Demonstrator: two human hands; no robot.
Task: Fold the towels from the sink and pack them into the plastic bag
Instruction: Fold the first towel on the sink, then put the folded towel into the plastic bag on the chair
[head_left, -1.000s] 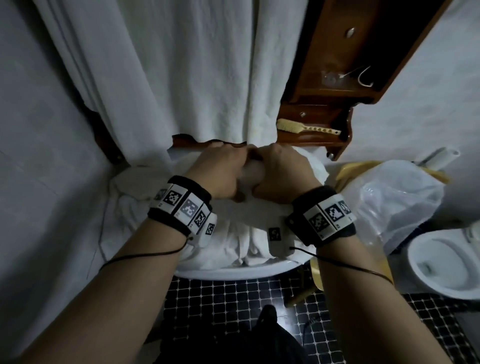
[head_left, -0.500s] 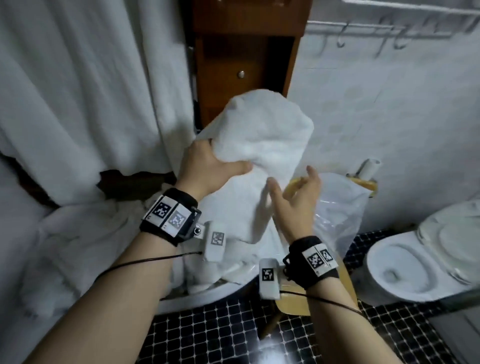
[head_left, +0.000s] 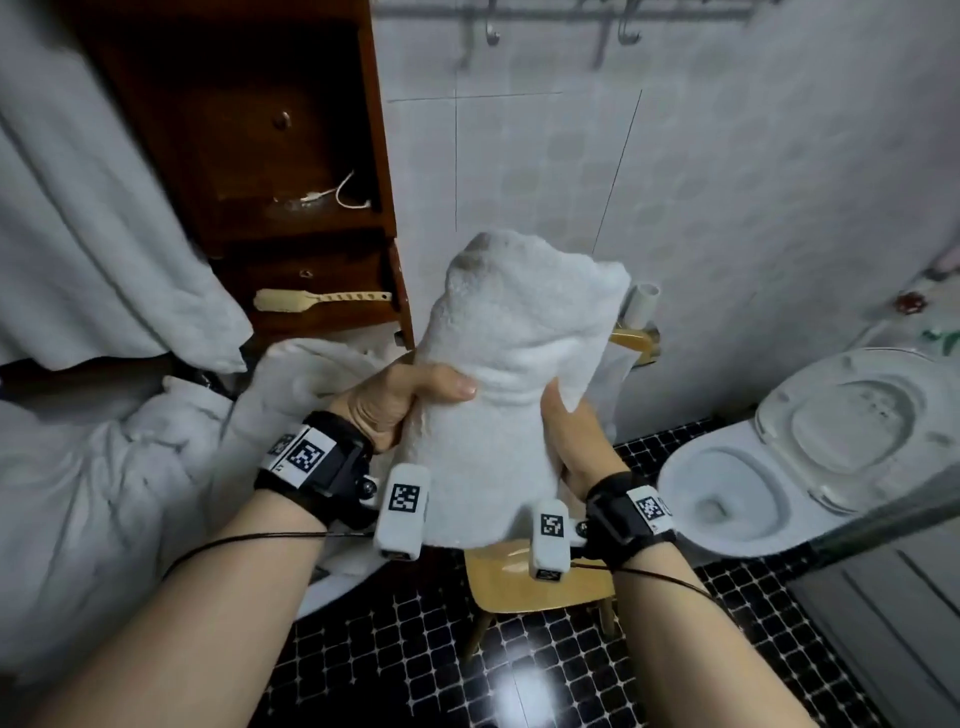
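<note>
You're holding the towel (head_left: 509, 364) up in both hands, left hand (head_left: 395, 400) clamping its thumb across the front, right hand (head_left: 571, 447) pinching the right edge. The top part is standing loose above your fingers, so it's risking flopping over and undoing the fold.

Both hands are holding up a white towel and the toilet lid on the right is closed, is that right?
No, the head view shows the toilet lid raised, not closed. The left hand and right hand do hold up the white towel.
</note>
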